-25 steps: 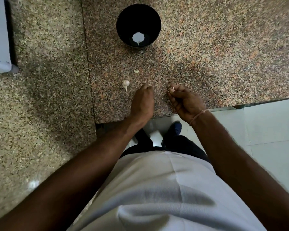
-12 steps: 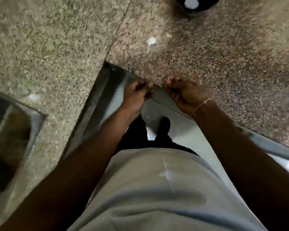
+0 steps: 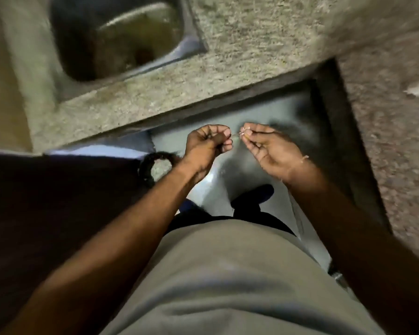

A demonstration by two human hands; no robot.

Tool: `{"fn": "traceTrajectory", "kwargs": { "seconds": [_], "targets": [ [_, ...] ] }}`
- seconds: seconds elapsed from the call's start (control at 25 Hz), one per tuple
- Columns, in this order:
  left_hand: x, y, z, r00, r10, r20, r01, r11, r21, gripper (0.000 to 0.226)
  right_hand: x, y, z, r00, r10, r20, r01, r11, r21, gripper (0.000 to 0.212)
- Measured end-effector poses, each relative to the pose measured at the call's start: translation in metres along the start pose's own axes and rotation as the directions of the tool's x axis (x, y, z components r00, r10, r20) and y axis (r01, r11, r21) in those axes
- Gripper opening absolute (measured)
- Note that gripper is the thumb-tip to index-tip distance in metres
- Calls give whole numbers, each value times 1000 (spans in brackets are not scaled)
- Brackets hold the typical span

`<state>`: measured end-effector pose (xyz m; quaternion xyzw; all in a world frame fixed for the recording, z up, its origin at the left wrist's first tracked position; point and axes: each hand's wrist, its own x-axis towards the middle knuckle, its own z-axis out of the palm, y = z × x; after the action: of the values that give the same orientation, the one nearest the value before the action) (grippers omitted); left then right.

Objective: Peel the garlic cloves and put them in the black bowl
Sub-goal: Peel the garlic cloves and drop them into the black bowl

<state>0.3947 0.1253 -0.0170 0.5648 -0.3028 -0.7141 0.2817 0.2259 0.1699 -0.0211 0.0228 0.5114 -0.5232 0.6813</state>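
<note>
Both my hands are held out over the floor in front of the counter edge, fingertips nearly meeting. My right hand (image 3: 269, 151) pinches a small pale garlic piece (image 3: 245, 134) between thumb and fingertips; clove or skin, I cannot tell. My left hand (image 3: 207, 147) has its fingers curled, thumb and forefinger pinching the end of a thin sliver of skin that reaches toward the right hand. A blurred pale garlic bit (image 3: 415, 90) lies on the granite counter at the far right. The black bowl is out of view.
A steel sink (image 3: 116, 42) is set into the granite counter (image 3: 240, 61) at the upper left. A large dark shape (image 3: 58, 201) with a black ring (image 3: 155, 168) at its edge fills the left. Grey floor and my shoes lie below the hands.
The view has swung left from the bowl to the sink corner. Both hands left the counter top and now hang over the floor, still close together at the fingertips.
</note>
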Motion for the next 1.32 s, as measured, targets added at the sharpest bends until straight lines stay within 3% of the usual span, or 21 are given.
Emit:
{"fn": "traceTrajectory", "kwargs": {
  "seconds": [0.16, 0.36, 0.56, 0.72, 0.96, 1.16, 1.32],
  "targets": [
    [-25, -8, -115, 978, -9, -208, -27, 986, -166, 12, 20, 56, 88, 986, 98, 132, -81, 988, -133, 22],
    [-48, -32, -255, 926, -76, -370, -33, 960, -279, 3, 45, 164, 182, 957, 247, 153, -193, 934, -301, 21],
    [-49, -72, -320, 836, -190, -515, -49, 909, -414, 4, 68, 249, 225, 893, 424, 151, -297, 807, -511, 19],
    [-25, -124, -335, 749, -293, -594, -112, 828, -550, 10, 116, 298, 220, 838, 528, 137, -360, 724, -588, 20],
    [83, -223, -363, 594, -424, -683, -206, 741, -639, 15, 231, 393, 165, 898, 434, 70, -285, 696, -659, 20],
    [168, -308, -406, 543, -490, -682, -240, 688, -685, 19, 325, 484, 136, 937, 342, 74, -163, 615, -771, 21],
    [214, -358, -441, 480, -517, -709, -143, 751, -644, 19, 373, 527, 126, 936, 299, 187, 24, 475, -880, 27]
  ]
}}
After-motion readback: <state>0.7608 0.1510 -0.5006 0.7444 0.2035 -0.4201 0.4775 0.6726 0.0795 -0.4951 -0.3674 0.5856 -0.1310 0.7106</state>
